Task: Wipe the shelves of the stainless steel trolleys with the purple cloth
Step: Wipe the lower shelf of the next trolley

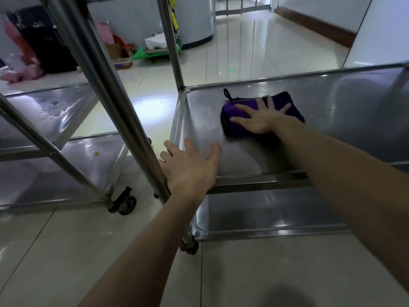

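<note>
The right hand (261,117) lies flat on the purple cloth (236,129), fingers straight and spread, pressing it onto the middle shelf (345,120) of the right trolley. The hand covers the cloth's middle, so only its left end, near edge and far right corner show. The near left edge is smeared by blur.

The cloth is folded into a thick pad on the left half of that shelf, nearer the far rim than the near one. Its long axis runs left to right across the shelf, slightly tilted, with the right end farther from the person. A black loop (226,94) sticks out from its far left corner and points towards the far rim.

The left hand (190,165) is released and holds nothing. Its palm rests on the shelf's near left corner and its thumb is on the steel. The outer fingers reach over the left rim beside an upright post (124,120), and their tips are hard to make out.

Under this shelf is a lower shelf (265,213), partly in the arms' shadow. The shelf's right end and the trolley's top are cut off by the frame.

A 2nd trolley (55,111) stands to the left with 2 shelves in view, both spotted, and a black wheel (126,202) on the tiled floor (232,54). The clutter along the far wall is too blurred to name.
</note>
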`<state>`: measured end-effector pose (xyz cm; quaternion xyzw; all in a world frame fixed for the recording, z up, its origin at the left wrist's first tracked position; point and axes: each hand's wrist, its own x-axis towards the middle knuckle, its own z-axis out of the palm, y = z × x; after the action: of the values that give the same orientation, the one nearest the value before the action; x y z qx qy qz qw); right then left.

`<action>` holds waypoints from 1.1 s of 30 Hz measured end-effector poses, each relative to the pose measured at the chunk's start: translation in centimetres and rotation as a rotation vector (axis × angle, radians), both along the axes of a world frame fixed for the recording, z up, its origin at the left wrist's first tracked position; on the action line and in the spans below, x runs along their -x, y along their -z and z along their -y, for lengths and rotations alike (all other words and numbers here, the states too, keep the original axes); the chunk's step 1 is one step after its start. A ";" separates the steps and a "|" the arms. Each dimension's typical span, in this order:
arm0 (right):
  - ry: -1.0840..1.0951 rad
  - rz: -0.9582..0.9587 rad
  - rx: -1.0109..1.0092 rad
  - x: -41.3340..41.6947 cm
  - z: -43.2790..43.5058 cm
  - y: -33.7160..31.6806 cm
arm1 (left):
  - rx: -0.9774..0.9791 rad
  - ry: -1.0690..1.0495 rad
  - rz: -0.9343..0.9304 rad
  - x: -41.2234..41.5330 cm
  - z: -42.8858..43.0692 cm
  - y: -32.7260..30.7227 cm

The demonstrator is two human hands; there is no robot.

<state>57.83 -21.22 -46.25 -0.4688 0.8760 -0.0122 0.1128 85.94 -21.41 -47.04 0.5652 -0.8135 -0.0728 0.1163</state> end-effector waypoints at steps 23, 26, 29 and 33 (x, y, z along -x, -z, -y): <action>0.097 -0.026 -0.021 -4.0 -18.7 0.6 | -0.020 0.079 -0.132 -1.3 1.6 -0.8; 0.098 -0.019 -0.013 -5.4 -17.5 0.7 | 0.127 0.160 -0.152 -1.8 2.2 -0.6; 0.091 -0.015 -0.005 -6.2 -16.8 0.5 | 0.228 0.263 -0.163 -2.6 3.1 -0.5; 0.056 0.000 -0.037 -6.9 -16.4 0.5 | 0.318 0.380 -0.181 -1.5 1.2 -0.9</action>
<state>64.70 -4.81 -46.77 -0.4417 0.8890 0.0011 0.1210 87.41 -22.66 -46.11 0.3679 -0.8926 -0.0149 0.2601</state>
